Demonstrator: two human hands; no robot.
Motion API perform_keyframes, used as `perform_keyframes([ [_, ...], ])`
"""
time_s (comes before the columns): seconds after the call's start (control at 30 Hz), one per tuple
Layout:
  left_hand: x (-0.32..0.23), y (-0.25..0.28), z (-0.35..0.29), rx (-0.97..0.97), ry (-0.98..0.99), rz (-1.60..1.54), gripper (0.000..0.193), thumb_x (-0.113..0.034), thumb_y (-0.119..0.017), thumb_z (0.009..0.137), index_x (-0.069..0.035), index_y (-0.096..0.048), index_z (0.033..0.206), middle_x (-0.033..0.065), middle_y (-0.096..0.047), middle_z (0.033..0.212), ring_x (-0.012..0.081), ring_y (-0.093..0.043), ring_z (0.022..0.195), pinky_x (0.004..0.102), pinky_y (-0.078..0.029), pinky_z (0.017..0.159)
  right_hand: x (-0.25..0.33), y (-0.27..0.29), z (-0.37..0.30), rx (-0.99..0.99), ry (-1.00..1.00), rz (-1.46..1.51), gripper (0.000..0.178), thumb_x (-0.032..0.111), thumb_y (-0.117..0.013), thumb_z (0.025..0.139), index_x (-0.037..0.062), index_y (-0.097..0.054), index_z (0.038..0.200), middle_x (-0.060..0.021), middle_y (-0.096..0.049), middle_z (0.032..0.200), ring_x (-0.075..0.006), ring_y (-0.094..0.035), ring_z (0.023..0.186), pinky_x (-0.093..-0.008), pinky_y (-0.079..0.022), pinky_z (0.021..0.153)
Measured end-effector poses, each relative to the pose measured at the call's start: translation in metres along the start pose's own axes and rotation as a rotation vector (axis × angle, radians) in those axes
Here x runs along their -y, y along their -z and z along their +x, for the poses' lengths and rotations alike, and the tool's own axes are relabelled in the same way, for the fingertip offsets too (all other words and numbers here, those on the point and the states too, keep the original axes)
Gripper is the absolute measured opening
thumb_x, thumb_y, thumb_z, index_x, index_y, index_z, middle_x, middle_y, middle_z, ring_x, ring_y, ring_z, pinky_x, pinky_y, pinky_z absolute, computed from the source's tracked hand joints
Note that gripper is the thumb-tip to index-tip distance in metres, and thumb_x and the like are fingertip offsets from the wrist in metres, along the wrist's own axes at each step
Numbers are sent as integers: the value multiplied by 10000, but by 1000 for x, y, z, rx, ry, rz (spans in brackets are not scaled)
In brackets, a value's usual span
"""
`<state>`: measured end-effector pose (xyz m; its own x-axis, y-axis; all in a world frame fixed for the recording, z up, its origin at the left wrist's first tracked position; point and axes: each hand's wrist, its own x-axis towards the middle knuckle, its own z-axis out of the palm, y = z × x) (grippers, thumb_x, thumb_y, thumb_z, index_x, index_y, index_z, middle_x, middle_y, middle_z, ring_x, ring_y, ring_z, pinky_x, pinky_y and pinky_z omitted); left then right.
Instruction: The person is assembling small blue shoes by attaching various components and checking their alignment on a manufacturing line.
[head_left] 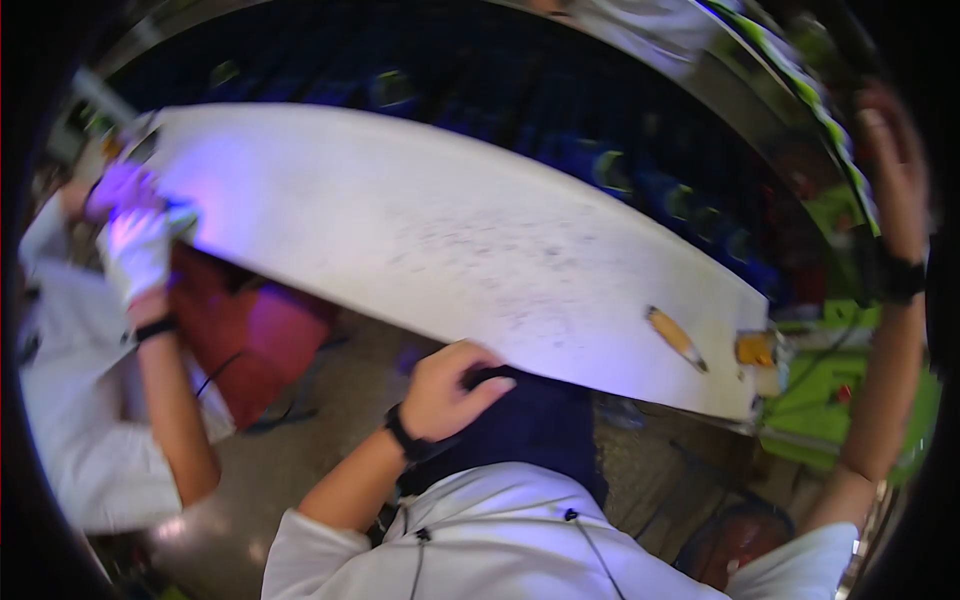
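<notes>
My left hand (450, 392) is at the near edge of the long white worktop (330, 200), with thumb and fingers apart and nothing visible between them. Some of its fingertips are hard to make out. At the far right my right hand (893, 160) is raised, away from the worktop. It is blurred, but its fingers look stretched upward and it appears to hold nothing. A slim tan object with dark ends (677, 338) lies on the right part of the worktop; its kind is unclear.
To my left, a co-worker's white-gloved hand (135, 240) works at the worktop's end under violet light. A dark belt-like surface (480, 120) with several green-edged pieces runs behind. An orange-yellow block (755, 348) and a green surface (815, 395) are at the right.
</notes>
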<state>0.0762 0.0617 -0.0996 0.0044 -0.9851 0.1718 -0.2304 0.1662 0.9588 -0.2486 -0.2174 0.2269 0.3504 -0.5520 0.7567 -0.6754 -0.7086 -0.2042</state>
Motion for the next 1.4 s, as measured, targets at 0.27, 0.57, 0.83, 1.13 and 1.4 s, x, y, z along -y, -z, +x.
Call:
perform_keyframes([
  [0.27, -17, 8, 18, -64, -15, -37, 221, -124, -776, 819, 25, -690, 958, 158, -713, 922, 254, -693, 866, 321, -533, 800, -88, -110, -143, 1215, -483, -356, 765, 520, -705, 848, -43, -578, 1351, -252, -620, 1333, -345, -624, 1212, -391, -503, 1017],
  [0.57, -39, 4, 33, -180, -23, -111, 260, -205, -785, 847, 21, -676, 917, 158, -718, 933, 234, -686, 873, 320, -526, 819, -139, -242, -149, 1090, -658, -379, 768, 485, -804, 661, 19, -643, 1251, -214, -706, 1165, -366, -678, 1089, -413, -537, 920],
  [0.83, -63, -8, 62, -49, -230, 169, 616, -266, -861, 762, -15, -603, 1262, 271, -551, 1324, 391, -570, 1198, 464, -455, 1022, 7, -140, -99, 1026, 158, 109, 706, 245, -839, 691, 50, -571, 1314, -205, -678, 1102, -367, -663, 1039, -426, -535, 912],
  [1.13, -36, -52, 43, 204, -352, 637, 733, -103, -784, 739, -219, -558, 1426, 330, -414, 1462, 472, -538, 1204, 510, -464, 1016, 15, -106, 68, 286, -26, -480, 433, 371, -732, 807, 46, -740, 1092, -170, -737, 981, -331, -708, 965, -416, -560, 851],
  [1.4, -45, -48, 33, 78, -328, 531, 505, -44, -766, 795, -91, -619, 1276, 241, -601, 1256, 377, -675, 947, 413, -573, 806, 47, -61, 54, 220, -18, -232, 239, 235, -651, 872, 29, -715, 974, -159, -725, 920, -332, -698, 890, -420, -546, 804],
])
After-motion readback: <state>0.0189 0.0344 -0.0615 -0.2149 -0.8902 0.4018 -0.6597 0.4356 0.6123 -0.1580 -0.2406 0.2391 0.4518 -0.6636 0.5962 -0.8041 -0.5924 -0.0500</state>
